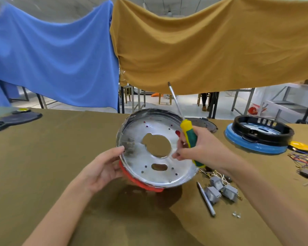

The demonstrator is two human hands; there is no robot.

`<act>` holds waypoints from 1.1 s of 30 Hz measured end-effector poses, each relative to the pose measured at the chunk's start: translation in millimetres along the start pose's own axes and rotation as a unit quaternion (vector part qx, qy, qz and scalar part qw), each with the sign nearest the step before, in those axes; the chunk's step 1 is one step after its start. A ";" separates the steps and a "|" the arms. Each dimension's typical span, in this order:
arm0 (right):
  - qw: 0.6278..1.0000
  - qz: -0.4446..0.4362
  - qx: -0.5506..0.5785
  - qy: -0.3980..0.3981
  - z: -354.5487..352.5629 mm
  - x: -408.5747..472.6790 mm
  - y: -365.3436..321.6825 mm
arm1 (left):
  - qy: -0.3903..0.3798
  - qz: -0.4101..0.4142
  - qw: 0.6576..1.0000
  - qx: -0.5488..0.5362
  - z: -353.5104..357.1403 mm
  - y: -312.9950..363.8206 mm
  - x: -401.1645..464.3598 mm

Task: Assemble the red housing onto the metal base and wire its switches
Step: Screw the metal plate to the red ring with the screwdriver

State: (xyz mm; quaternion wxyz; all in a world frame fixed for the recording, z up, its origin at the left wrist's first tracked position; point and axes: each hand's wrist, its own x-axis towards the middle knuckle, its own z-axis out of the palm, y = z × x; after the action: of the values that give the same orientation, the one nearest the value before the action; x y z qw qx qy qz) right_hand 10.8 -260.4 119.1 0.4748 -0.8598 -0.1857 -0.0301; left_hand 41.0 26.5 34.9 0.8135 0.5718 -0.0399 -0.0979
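A round metal base (148,167) with a large centre hole is tilted up above the olive table, its face toward me. The red housing (140,182) shows under its lower rim. My left hand (103,167) grips the left edge of base and housing. My right hand (199,148) holds a yellow-and-green screwdriver (187,134), shaft pointing up and away, while its fingertips touch the base's right side. Three grey switches (220,189) with thin wires lie on the table at the right.
A grey metal rod (205,198) lies beside the switches, with small clear bits (236,214) near it. A black ring on a blue housing (259,137), a yellow disc (300,146) and tangled wires (304,161) sit at the far right. Dark parts (13,118) lie far left. Blue and mustard cloths hang behind.
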 end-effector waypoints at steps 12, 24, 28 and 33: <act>0.990 -0.101 0.021 0.098 81.5 41.7 -10.1 | -0.063 0.123 0.990 -0.020 6.4 -4.7 4.0; 0.986 -0.122 0.025 0.114 100.3 40.8 1.5 | -0.122 0.092 0.988 0.001 11.9 -10.7 4.0; 0.983 -0.127 0.037 0.125 104.1 38.6 1.7 | -0.135 0.093 0.986 0.005 12.4 -10.2 3.3; 0.982 -0.131 0.048 0.129 108.9 35.5 1.2 | -0.141 0.090 0.986 0.005 13.5 -9.4 2.0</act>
State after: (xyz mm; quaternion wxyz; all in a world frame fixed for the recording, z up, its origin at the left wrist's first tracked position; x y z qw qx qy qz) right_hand 30.6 -160.6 66.6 0.5274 -0.7932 -0.2347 -0.1937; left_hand 39.5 10.6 30.6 0.8022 0.5507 -0.2061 -0.1036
